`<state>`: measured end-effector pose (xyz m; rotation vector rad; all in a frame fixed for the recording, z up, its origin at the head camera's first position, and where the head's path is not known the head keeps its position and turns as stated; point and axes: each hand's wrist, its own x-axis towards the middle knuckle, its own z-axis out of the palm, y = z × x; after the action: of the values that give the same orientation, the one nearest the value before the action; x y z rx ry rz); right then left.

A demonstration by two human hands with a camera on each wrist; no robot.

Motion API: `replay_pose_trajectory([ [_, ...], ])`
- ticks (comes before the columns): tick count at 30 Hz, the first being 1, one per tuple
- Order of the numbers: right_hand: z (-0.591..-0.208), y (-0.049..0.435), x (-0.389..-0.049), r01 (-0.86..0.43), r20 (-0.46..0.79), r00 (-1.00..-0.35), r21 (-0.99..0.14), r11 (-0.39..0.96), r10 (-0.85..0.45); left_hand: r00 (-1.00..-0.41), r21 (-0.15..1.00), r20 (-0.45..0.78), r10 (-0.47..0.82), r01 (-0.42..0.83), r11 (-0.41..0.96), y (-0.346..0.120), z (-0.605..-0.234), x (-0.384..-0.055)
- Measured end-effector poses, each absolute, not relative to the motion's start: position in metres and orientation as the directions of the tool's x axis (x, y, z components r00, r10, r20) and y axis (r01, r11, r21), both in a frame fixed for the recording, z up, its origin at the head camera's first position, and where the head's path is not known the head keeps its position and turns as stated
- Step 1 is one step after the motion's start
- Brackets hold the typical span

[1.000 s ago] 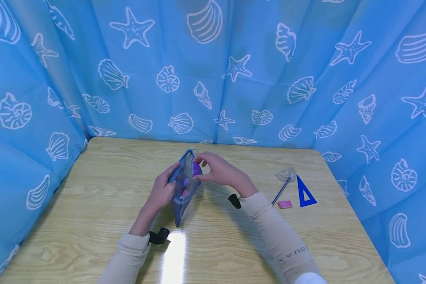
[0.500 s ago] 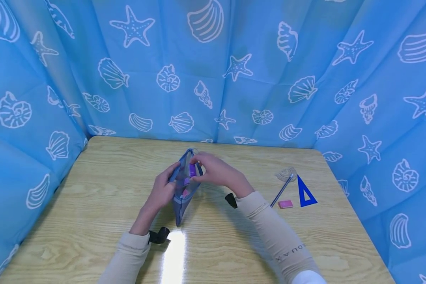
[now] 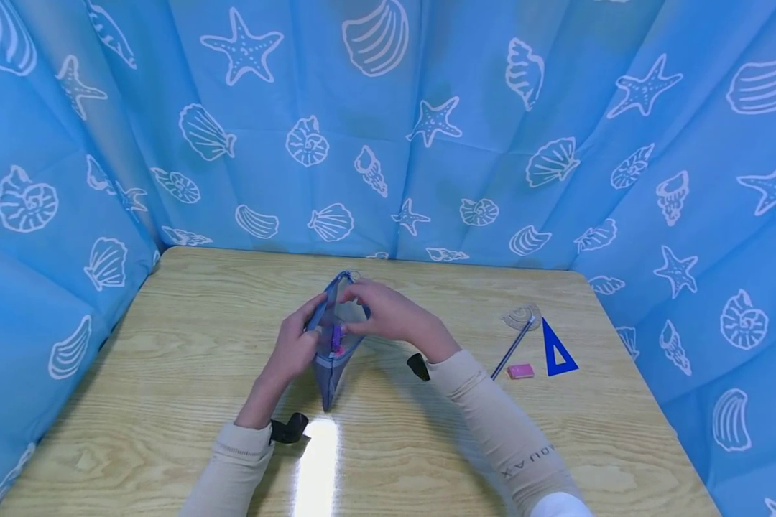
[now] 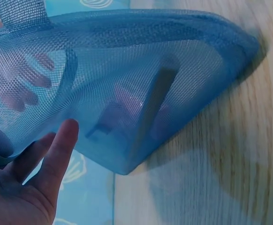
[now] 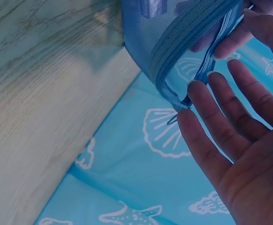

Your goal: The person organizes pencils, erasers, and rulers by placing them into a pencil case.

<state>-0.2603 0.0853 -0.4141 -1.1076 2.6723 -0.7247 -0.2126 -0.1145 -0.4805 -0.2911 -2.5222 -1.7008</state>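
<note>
A blue mesh zip pouch stands on the table, its zip opening spread wide. My left hand grips the pouch's left rim, thumb on the inner side and fingers along the outside. My right hand is at the opening's right side, thumb and fingers apart with nothing between them. Just below its thumb, a small purple block lies inside the pouch near pink pieces. Through the mesh in the left wrist view, a dark bar-shaped thing also shows blurred. The right wrist view shows straight fingers beside the zip edge.
To the right on the wooden table lie a clear protractor, a pencil, a pink eraser and a blue set square. A blue shell-print curtain surrounds the table's back and sides.
My right hand has moved left over the pouch opening and let go of the purple block, which has dropped inside. My left hand keeps its hold on the rim.
</note>
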Motion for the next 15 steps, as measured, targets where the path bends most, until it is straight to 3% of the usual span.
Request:
replay_pose_trajectory([
  [15,-0.430,0.128,-0.249,-0.516,0.088,-0.801,-0.602,0.609,-0.592,-0.983,0.909,0.143,0.113,0.176,0.377,-0.120,-0.475,-0.208],
])
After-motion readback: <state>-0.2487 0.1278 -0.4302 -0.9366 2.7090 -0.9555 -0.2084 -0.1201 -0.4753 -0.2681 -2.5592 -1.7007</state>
